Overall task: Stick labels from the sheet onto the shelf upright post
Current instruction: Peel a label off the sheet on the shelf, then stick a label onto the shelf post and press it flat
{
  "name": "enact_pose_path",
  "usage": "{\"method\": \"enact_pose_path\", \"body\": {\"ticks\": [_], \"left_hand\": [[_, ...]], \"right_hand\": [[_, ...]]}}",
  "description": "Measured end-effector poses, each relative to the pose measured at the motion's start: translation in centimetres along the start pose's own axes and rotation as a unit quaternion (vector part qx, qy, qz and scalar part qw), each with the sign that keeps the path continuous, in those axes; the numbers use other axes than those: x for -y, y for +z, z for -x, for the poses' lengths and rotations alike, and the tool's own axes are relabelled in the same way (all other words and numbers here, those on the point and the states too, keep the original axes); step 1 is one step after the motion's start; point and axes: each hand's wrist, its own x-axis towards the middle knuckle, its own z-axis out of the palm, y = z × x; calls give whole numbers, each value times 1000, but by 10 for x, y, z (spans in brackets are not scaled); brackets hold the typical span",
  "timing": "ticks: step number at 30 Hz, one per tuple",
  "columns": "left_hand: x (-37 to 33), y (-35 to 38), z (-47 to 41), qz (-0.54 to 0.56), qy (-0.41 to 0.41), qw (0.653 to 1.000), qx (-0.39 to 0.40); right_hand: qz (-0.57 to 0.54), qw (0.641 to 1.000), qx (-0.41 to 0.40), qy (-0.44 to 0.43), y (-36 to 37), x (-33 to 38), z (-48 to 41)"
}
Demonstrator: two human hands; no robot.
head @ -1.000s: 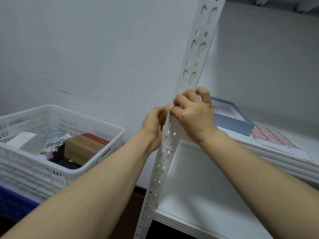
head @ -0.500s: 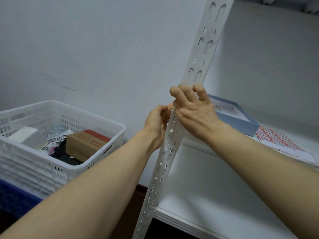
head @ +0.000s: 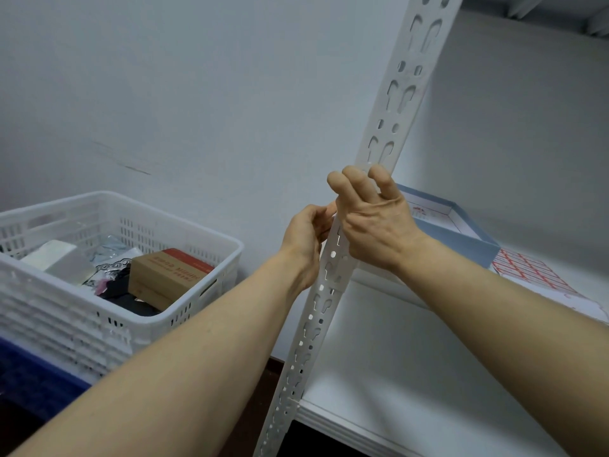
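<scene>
Big white wall (head: 197,94) at the back, from 9 o'clock up to 12 o'clock.

White lower shelf board (head: 412,374) at 5 o'clock. Upper shelf board (head: 590,258) at 3 o'clock.

Tall white post (head: 400,94) with lots of holes, running from 1 o'clock down to 6 o'clock, leaning in the picture.

White basket (head: 49,311) with holes at 9 o'clock, well apart from the post. Brown box (head: 164,275) with a red top inside it, next to some wrapped things.

Blue tray (head: 468,245) at 3 o'clock on the upper shelf board, just behind the right arm.

Sheet (head: 534,275) of red-edged labels lying flat on the same board, just beside the blue tray, not touched by any grip.

Right grip (head: 372,225) in the middle, laid over the front of the post, fingers (head: 354,181) nearly straight and spread, pointing up to 12 o'clock. Thumb hidden.

Left grip (head: 304,239) just beside it, toward 9 o'clock, fingers curled onto the left edge of the post. Cannot tell if a label sits under the fingers.
</scene>
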Motion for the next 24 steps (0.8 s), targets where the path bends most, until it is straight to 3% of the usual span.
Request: {"method": "enact_pose_path", "body": {"ticks": [7, 9, 11, 14, 17, 18, 19, 21, 22, 23, 24], "left_hand": [[0, 0, 0, 7, -4, 1000, 3], [0, 1, 1, 20, -9, 1000, -6], [3, 2, -1, 1, 5, 1000, -24], [6, 11, 3, -95, 48, 992, -71], [4, 14, 2, -183, 163, 952, -183], [7, 38, 1, -208, 199, 945, -158], [9, 54, 3, -240, 221, 935, -142], [5, 51, 1, -255, 249, 919, -170], [2, 51, 3, -253, 256, 915, -182], [2, 46, 1, -252, 253, 915, -188], [4, 44, -2, -249, 246, 918, -189]], "right_hand": [[-49, 998, -26, 41, -6, 2, 14], [-113, 986, -23, 118, -12, -1, 17], [-194, 953, -18, 232, -19, -6, 21], [-319, 863, 24, 392, -36, -19, 22], [-389, 776, 61, 493, -42, -37, 15], [-384, 733, 57, 558, -47, -62, 29], [-401, 674, 53, 618, -48, -81, 37], [-515, 505, 53, 691, -38, -92, 34], [-544, 449, 62, 706, -37, -94, 34], [-553, 429, 84, 710, -34, -96, 34], [-544, 434, 107, 710, -33, -99, 36]]}}
